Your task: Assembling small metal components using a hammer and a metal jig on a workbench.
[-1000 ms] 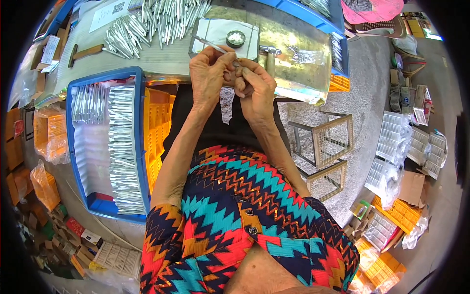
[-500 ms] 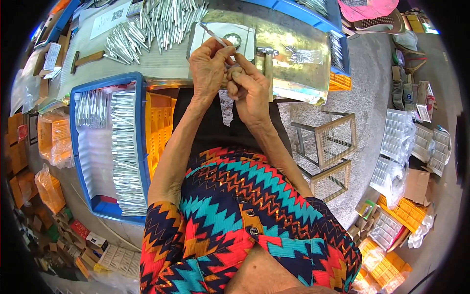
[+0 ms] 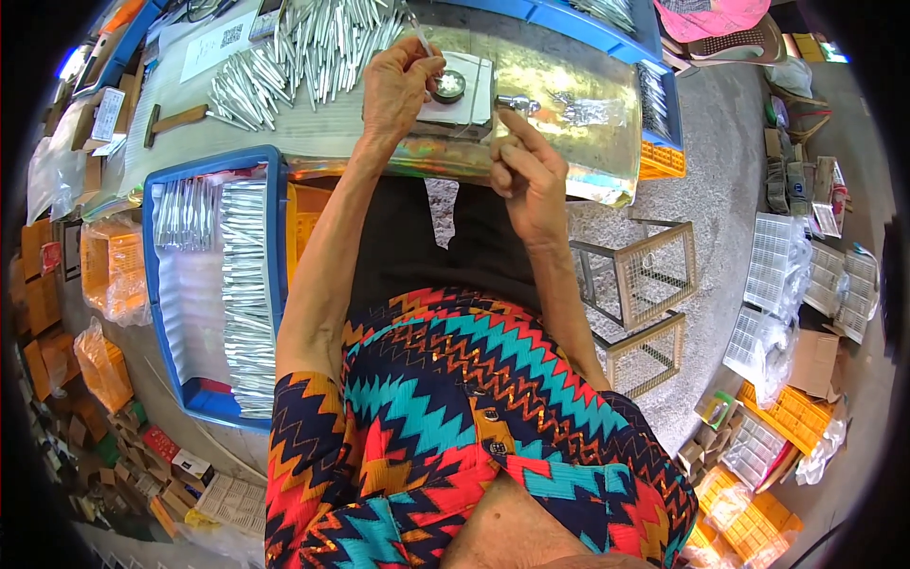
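My left hand (image 3: 396, 92) is closed in a pinch on a slim silver metal rod (image 3: 418, 28), which points up and away over the workbench. Just right of those fingers, a small round dark dish (image 3: 450, 86) with a shiny middle rests on a white-topped block (image 3: 479, 83). My right hand (image 3: 533, 171) is at the bench's near edge, its index finger reaching forward and the others curled. Beyond that fingertip lies the metal head of a hammer (image 3: 518, 101). Its handle is hidden behind the right hand; whether the fingers grip it does not show.
Many silver rods (image 3: 327, 47) lie heaped at the far left, beside a wooden-handled hammer (image 3: 180, 119). A blue crate (image 3: 281, 228) of stacked rods stands left of my legs. Blue bins (image 3: 578, 27) border the bench's far right. A metal-framed stool (image 3: 654, 270) stands at right.
My hands have separated. The left has moved up and away with the rod, uncovering the round dish. The right has shifted right and nearer, over the hammer's handle.
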Demonstrator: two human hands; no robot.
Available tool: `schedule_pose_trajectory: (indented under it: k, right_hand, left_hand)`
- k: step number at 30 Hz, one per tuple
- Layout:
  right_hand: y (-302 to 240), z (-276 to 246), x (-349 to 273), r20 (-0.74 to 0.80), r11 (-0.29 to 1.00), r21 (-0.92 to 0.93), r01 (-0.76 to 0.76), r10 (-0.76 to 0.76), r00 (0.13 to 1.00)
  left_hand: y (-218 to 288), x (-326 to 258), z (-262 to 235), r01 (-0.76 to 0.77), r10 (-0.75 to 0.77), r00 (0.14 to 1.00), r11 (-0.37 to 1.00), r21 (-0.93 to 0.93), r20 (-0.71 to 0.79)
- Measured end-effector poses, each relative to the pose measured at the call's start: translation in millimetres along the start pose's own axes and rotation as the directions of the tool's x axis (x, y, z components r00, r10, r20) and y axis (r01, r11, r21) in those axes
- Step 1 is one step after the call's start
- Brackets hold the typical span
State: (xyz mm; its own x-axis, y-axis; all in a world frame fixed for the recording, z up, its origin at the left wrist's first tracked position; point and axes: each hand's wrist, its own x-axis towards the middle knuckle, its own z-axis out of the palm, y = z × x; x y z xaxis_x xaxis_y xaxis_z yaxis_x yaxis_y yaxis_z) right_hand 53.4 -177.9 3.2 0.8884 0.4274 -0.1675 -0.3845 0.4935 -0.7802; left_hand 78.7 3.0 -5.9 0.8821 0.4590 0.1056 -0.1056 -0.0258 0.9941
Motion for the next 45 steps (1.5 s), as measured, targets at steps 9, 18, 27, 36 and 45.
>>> schedule_pose_trajectory:
  k: [9, 18, 27, 36, 45]
  right_hand:
    - [-1.2, -54.2, -24.1, -0.198, 0.96, -0.278, -0.02, -0.037, 0.98]
    - [20.8, -87.7, -9.5, -0.192, 0.681, -0.73, -0.048, -0.137, 0.972]
    - [19.9, -71.8, -0.3, -0.12, 0.491, -0.868, -0.072, -0.067, 0.991]
    - [22.8, -78.9, 7.0, -0.167, 0.555, -0.824, -0.119, -0.038, 0.985]
    - [10.2, -63.8, 13.9, -0.191, 0.921, -0.035, -0.389, 0.375, 0.907]
  left_hand:
    - [-4.8, 8.0, -0.7, -0.004, 0.001, 0.998, 0.999, 0.038, 0.07]
    - [-1.4, 11.8, -3.1, 0.027, -0.035, 0.991, 0.998, 0.063, 0.13]
    - [-0.1, 12.6, -7.1, -0.047, 0.004, 0.979, 0.978, 0.202, 0.206]
    - [-3.2, 14.0, -5.5, -0.252, 0.191, 0.955, 0.927, 0.277, 0.227]
    - [-2.4, 10.2, -7.0, -0.376, 0.294, 0.916, 0.866, 0.33, 0.274]
